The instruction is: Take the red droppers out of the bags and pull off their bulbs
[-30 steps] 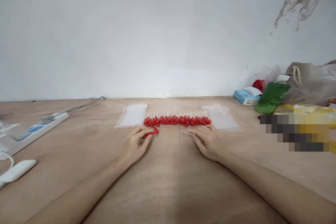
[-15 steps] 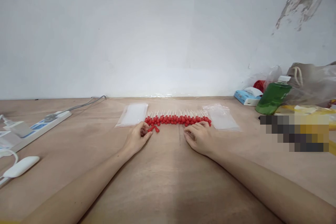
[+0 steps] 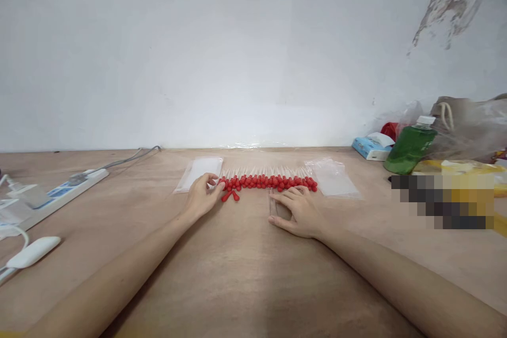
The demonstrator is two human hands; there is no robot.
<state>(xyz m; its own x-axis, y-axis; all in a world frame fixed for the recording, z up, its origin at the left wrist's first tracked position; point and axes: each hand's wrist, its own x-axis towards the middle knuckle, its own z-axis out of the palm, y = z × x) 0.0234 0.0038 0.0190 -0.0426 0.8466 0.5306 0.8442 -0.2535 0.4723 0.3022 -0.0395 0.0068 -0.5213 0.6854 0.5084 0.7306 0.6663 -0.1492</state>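
A row of red bulb-shaped pieces with pale pointed ends (image 3: 259,181) lies on the wooden table, points toward the wall. Two loose red bulb-shaped pieces (image 3: 235,196) lie in front of its left part. My left hand (image 3: 203,194) rests at the row's left end, thumb and fingers curved and apart, fingertips by the outermost red pieces. My right hand (image 3: 299,211) is open in front of the row's right part. Its thumb and forefinger are spread at thin clear tubes (image 3: 271,206); whether they touch them I cannot tell.
Clear plastic bags flank the row, one at the left (image 3: 200,173) and one at the right (image 3: 336,178). A power strip (image 3: 85,182) with plugs lies far left. A tissue pack (image 3: 371,148) and a green bottle (image 3: 410,148) are at the right.
My left hand has shifted slightly away from me and left, off the loose red pieces. My right thumb has moved toward me and left, widening its gap from the forefinger.
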